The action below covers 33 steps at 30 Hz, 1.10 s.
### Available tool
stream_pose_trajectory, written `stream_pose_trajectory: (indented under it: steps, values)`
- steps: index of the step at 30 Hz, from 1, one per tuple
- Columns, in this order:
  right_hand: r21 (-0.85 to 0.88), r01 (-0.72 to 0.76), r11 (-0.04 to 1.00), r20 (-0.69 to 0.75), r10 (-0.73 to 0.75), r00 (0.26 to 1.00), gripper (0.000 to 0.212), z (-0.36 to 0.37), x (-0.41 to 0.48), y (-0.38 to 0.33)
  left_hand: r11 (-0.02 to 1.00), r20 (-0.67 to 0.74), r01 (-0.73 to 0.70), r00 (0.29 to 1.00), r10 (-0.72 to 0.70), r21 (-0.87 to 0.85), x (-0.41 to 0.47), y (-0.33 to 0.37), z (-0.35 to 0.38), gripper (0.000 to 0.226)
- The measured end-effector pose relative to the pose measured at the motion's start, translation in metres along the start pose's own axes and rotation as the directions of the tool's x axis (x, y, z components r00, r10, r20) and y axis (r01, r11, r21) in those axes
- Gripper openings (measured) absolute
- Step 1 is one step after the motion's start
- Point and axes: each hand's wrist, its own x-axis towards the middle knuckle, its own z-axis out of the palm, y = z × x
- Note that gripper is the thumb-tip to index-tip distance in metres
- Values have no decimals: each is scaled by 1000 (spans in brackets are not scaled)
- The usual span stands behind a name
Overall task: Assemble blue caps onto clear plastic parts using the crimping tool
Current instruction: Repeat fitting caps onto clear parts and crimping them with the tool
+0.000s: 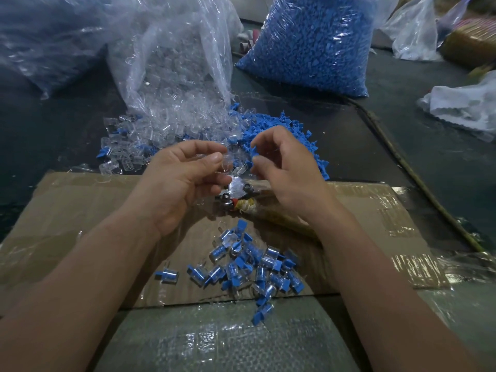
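Flat brown cardboard sheet [80, 210] on dark counter [402, 116]. Clear plastic bag of transparent parts [174, 63] at back, parts spilling out. Left hand [182, 181]: grip pinched on small clear plastic part [226, 163]. Metal crimping tool [233, 201] lies under hands on cardboard; heap of capped pieces [249, 267] nearer. Right hand [287, 170]: grip pinched on small blue cap [253, 154]. Loose blue caps pile [284, 130] behind, full blue bag [316, 41] beyond.

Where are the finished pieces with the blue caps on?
In the head view, the finished pieces lie piled low in the middle on the cardboard, just nearer the person than the crimping tool.
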Motion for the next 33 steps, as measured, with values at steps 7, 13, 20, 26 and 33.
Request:
stream_pose_trajectory:
  steps: [7, 13, 20, 26, 33]
  values:
    - [129, 62, 990, -100, -49, 994, 24, 5, -6, -9, 999, 23, 5, 1000, -4, -34, 1, -1, -1, 21]
    - [199, 60, 978, -130, -35, 991, 19, 7, -8, -10, 999, 39, 7, 999, -5, -39, 2, -2, 0, 22]
    - [130, 33, 991, -117, -18, 993, 12, 9, -8, -8, 1000, 62, -7, 998, 8, -26, 2, -4, 0, 22]
    - [100, -21, 995, -48, 26, 999, 17, 5, -8, -8, 999, 53, -2, 999, 4, -38, 2, -5, -1, 22]
    - [42, -1, 999, 13, 1, 1000, 18, 3, -7, -8, 1000, 67, -3, 998, 4, -16, 2, -5, 0, 19]
